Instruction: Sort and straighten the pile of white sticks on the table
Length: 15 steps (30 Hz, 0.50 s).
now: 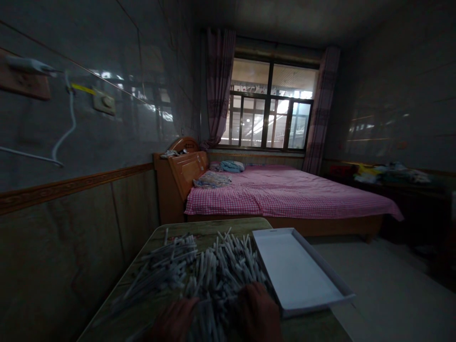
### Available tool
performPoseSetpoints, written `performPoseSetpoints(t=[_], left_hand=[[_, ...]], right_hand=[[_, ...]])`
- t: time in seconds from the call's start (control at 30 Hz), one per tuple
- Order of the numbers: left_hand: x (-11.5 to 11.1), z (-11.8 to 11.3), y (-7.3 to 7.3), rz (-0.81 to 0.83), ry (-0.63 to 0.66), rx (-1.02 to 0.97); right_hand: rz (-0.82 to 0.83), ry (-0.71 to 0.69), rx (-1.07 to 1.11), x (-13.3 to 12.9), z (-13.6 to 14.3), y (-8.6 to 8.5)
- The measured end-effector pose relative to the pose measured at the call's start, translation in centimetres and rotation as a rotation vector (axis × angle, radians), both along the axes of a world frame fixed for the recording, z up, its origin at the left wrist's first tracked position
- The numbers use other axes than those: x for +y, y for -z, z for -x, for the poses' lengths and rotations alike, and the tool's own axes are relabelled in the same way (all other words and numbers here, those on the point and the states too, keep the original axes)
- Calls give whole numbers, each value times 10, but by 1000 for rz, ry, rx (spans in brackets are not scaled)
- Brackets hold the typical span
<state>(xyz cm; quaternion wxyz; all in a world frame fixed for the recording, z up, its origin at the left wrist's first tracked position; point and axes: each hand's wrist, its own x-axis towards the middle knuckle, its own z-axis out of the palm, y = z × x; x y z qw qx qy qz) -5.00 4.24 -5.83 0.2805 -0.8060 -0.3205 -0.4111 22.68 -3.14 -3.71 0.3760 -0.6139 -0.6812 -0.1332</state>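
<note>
Many thin, whitish-grey sticks, perhaps pens or tubes, lie in a loose pile [228, 261] on a small table. At the pile's near edge, my left hand [176, 320] and my right hand [259, 311] face each other with a bunch of these sticks [208, 320] between them. The fingers of both hands curve in against the bunch, though dim light and motion blur hide the fingertips. Another heap of the same sticks [167, 261] spreads to the left, smeared by blur. Close beside my right hand is a shallow white tray [299, 270] with nothing in it.
The table [213, 225] has a rounded far corner, and the tray overhangs its right side. Beyond stands a bed [285, 190] with a pink checked sheet and a wooden headboard [181, 171]. A tiled wall [89, 228] with a socket and white cable runs along the left.
</note>
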Motion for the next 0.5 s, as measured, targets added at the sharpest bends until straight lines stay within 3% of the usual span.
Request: performPoseSetpoints(t=[0.27, 0.5], left_hand=[[12, 22, -6, -93, -44, 184], [15, 29, -6, -73, -72, 148]], right_hand=[[60, 97, -17, -4, -9, 6], [8, 83, 33, -5, -26, 2]])
